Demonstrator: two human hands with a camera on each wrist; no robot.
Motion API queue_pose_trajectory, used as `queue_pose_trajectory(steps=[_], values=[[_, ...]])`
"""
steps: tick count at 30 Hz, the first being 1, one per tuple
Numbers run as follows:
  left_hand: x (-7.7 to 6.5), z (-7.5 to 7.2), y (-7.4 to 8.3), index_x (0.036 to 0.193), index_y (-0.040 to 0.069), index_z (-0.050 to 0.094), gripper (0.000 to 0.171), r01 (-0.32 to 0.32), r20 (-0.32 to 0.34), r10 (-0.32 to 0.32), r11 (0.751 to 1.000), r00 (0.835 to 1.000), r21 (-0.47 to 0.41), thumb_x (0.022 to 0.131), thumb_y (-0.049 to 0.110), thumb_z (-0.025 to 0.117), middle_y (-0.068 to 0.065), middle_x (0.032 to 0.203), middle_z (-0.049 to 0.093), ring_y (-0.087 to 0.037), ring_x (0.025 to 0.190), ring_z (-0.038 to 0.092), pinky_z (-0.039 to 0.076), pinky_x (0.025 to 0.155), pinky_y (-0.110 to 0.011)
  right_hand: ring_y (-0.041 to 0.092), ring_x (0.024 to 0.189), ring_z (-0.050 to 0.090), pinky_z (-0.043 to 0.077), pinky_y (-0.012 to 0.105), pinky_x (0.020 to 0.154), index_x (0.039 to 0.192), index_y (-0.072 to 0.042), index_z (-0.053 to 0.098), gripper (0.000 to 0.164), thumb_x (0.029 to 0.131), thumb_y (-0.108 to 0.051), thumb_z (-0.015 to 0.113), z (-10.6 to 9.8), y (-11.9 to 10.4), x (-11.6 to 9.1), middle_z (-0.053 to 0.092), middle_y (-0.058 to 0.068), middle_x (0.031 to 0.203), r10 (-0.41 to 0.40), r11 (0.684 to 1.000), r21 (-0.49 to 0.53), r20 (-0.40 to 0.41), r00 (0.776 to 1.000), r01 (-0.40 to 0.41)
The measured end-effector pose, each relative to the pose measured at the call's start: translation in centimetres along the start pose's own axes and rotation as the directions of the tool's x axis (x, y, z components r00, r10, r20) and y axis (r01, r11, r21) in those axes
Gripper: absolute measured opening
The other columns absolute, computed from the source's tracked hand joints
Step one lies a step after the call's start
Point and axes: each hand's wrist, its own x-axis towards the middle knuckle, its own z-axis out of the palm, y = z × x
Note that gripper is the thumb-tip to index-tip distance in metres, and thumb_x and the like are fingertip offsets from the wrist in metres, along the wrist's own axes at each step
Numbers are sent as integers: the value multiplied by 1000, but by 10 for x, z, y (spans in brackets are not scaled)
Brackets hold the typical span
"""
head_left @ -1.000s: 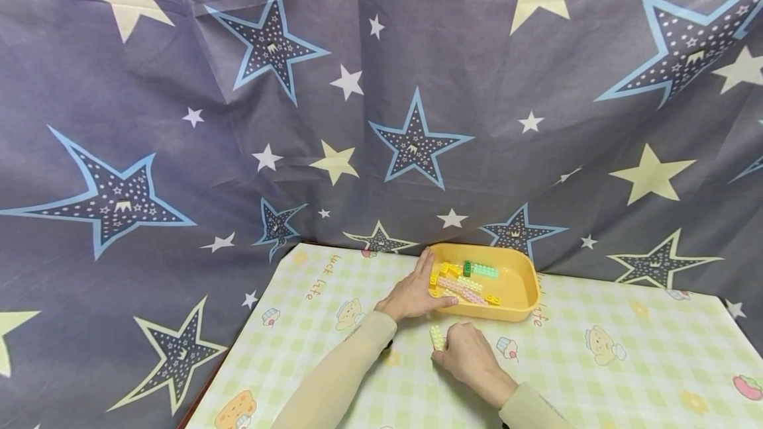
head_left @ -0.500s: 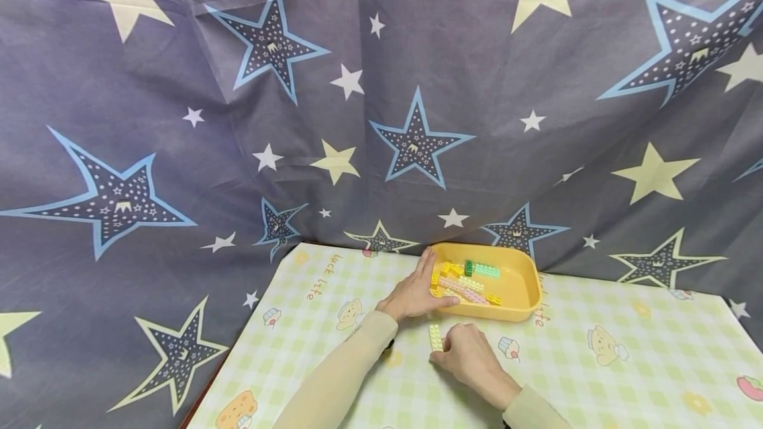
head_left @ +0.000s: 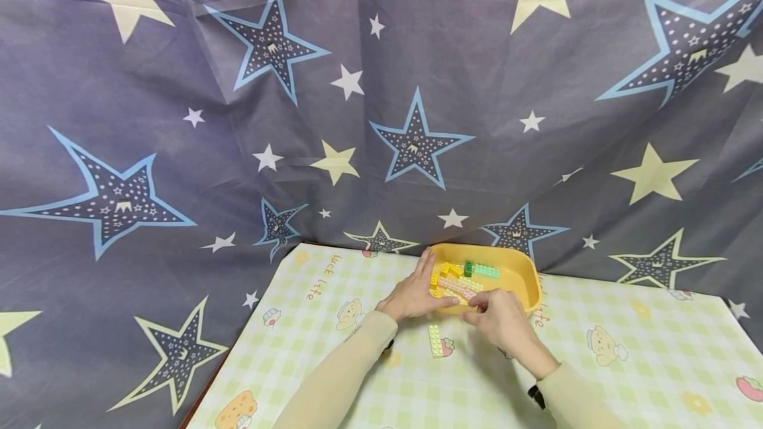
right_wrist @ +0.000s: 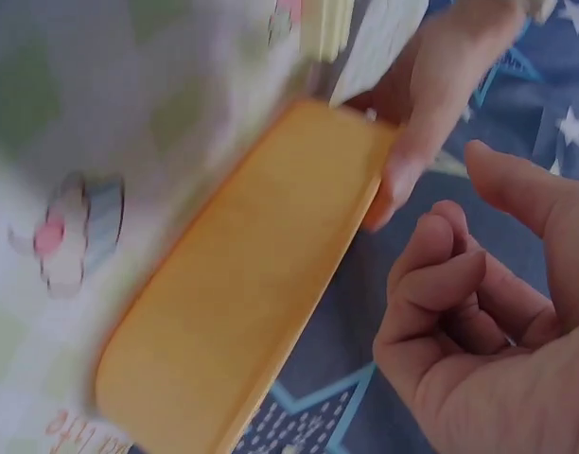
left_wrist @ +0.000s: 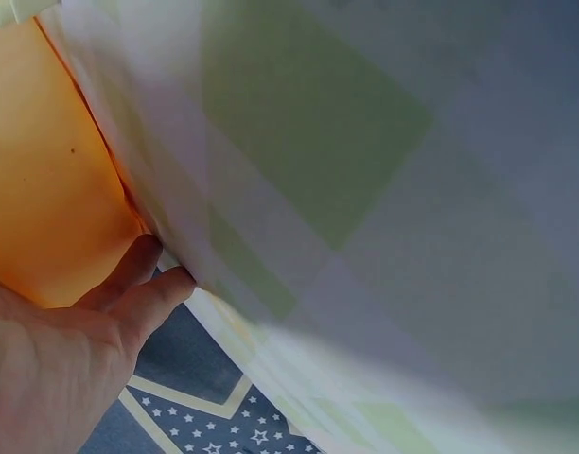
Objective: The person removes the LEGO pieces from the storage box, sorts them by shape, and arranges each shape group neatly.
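Note:
A yellow plastic tray (head_left: pixel 520 312) stands at the table's back edge, with building bricks inside. My left hand (head_left: pixel 410 293) holds its near left corner, thumb over the rim and fingers along the outer side. Above the front rim, my right hand (head_left: pixel 499 320) reaches toward the bricks; in the right wrist view its fingers are curled, the thumb stands apart and nothing shows between them. Pink bricks (head_left: pixel 454 288) lie by its fingertips. On the table in front of the tray lies a long pale yellow brick structure (head_left: pixel 434 341), with neither hand on it.
Yellow bricks (head_left: pixel 451 270), a dark green brick (head_left: pixel 468 269) and a mint green brick (head_left: pixel 486 271) lie at the tray's left and back. A checked cloth (head_left: pixel 596 389) covers the table. A star-patterned curtain (head_left: pixel 381 71) hangs right behind it.
My right hand has let go of the pale yellow brick structure, leaving it on the table, and moved up and right over the tray's front rim. The left hand has stayed put.

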Motion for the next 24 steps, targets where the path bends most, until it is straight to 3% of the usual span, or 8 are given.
queue_pose_trajectory(steps=[7,11,14,24], values=[[0,-2,1,178,15,2,123,5,9,-5,1000,1000,-4,94,72,72,-2,188,-3,-41,150,56,55,117,-53,13,66,57,45,26,60,108,-1,85,26,90,-19,89,-22,30,33,75,3,77,27,999,25,-26,999,-26],[0,-3,1,178,16,1,123,6,17,-6,1000,1000,-6,94,72,72,-2,188,-4,-41,150,56,55,117,-53,13,69,61,50,31,69,108,0,85,25,92,-18,88,-27,43,52,77,6,80,11,1000,22,-52,999,-10],[1,-2,0,178,17,-1,123,6,23,-5,1000,1000,-15,94,72,71,0,188,-6,-40,151,55,55,117,-53,16,75,67,53,33,75,108,1,84,24,92,-17,87,-28,51,66,80,10,86,11,1000,19,-75,997,-10],[3,-1,0,178,16,0,124,9,21,-9,1000,1000,-18,94,74,70,2,188,-7,-40,152,55,54,117,-53,29,87,74,57,35,74,114,5,81,27,91,-11,84,-17,74,94,82,21,100,63,996,62,-77,995,-58]])
